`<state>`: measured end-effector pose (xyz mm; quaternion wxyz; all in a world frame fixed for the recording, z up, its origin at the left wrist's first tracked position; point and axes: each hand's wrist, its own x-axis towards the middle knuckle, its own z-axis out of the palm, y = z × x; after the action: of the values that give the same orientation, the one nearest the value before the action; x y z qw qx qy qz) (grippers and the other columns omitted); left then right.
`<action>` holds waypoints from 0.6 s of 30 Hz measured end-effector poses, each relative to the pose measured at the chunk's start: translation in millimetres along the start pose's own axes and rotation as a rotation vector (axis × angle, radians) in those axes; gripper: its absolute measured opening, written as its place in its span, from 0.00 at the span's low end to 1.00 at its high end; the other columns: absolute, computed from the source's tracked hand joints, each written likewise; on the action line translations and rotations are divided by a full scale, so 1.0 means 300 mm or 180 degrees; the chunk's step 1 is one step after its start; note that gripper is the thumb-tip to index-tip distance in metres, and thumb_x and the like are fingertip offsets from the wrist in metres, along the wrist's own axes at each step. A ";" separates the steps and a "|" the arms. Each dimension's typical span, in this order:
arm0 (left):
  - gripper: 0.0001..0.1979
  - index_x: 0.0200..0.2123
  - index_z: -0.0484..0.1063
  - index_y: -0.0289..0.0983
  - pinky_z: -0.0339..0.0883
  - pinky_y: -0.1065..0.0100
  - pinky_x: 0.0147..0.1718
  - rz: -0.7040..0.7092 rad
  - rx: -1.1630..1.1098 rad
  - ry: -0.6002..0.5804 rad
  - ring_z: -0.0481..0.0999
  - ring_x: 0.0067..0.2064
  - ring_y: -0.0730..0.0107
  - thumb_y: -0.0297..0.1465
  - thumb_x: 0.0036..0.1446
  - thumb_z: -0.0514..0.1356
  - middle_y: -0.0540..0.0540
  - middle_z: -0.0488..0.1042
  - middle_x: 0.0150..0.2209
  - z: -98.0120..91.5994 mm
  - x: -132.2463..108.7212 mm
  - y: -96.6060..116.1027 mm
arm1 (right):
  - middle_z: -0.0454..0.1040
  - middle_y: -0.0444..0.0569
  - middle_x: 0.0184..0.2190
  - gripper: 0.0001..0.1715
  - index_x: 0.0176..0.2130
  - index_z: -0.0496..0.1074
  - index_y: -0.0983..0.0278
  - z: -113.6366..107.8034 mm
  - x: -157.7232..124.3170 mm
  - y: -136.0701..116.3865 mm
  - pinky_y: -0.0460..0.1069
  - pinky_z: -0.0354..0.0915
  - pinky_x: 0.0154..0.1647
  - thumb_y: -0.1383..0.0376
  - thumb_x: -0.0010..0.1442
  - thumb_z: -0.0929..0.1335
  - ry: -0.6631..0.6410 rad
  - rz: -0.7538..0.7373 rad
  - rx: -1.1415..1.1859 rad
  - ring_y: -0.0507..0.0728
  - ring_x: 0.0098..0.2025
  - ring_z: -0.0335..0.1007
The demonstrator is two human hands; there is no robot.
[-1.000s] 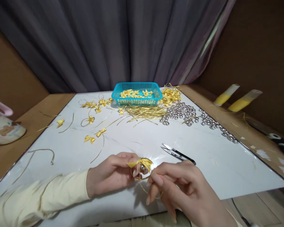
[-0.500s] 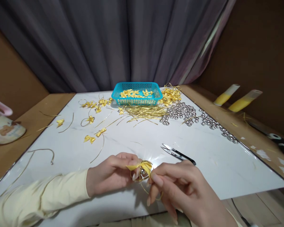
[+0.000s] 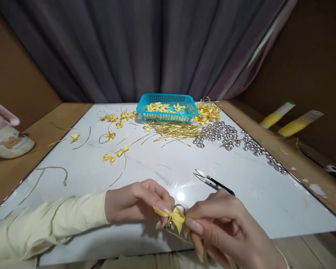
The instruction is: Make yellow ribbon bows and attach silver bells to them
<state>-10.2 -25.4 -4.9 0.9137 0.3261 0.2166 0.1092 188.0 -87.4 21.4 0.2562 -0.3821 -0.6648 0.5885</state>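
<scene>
A yellow ribbon bow (image 3: 177, 216) is pinched between the thumb and fingers of my left hand (image 3: 145, 200). Just beneath the bow hangs a small silver bell (image 3: 171, 224), partly covered. Gold cord (image 3: 180, 237) loops around the bow and runs toward my right hand (image 3: 217, 226). That hand is closed in a pinch at the bow's right side, on the cord; its fingertips partly hide the grip. Beyond my right hand, black-handled thread snips (image 3: 212, 182) lie on the white tabletop.
A blue basket (image 3: 168, 118) of yellow bows stands at the back. Before it lie gold cord lengths (image 3: 179, 131) and silver bells (image 3: 222, 133). More bows (image 3: 208, 112) are heaped beside it. A mug (image 3: 9, 140) is at left, two yellow-filled tubes (image 3: 277, 116) at right.
The bow has turned and dropped slightly, its right tail now hanging down over part of the bell. My left thumb has moved onto the bow. The view has shifted a little.
</scene>
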 end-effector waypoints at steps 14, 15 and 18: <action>0.03 0.17 0.76 0.35 0.53 0.65 0.30 -0.0026 0.0027 0.0039 0.63 0.26 0.68 0.28 0.37 0.62 0.47 0.68 0.19 -0.006 -0.002 0.003 | 0.70 0.50 0.18 0.22 0.29 0.72 0.72 0.002 0.005 0.031 0.38 0.50 0.10 0.57 0.63 0.62 -0.0067 0.0105 0.0607 0.43 0.12 0.52; 0.03 0.17 0.76 0.35 0.53 0.65 0.30 -0.0019 0.0020 0.0040 0.63 0.26 0.68 0.28 0.37 0.62 0.47 0.67 0.19 -0.005 -0.002 0.003 | 0.70 0.50 0.18 0.22 0.29 0.72 0.72 0.003 0.005 0.031 0.38 0.50 0.10 0.57 0.63 0.62 -0.0070 0.0098 0.0607 0.43 0.12 0.52; 0.03 0.17 0.76 0.35 0.53 0.66 0.31 0.0011 -0.0050 0.0009 0.63 0.27 0.67 0.28 0.38 0.62 0.47 0.66 0.19 -0.004 -0.004 0.002 | 0.71 0.51 0.18 0.22 0.29 0.72 0.72 0.007 0.003 0.031 0.38 0.51 0.10 0.56 0.63 0.62 -0.0032 0.0072 0.0609 0.43 0.12 0.52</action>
<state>-11.7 -24.8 -5.1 0.9157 0.3191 0.2165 0.1129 187.8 -87.7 11.9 0.2816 -0.3603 -0.6025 0.6541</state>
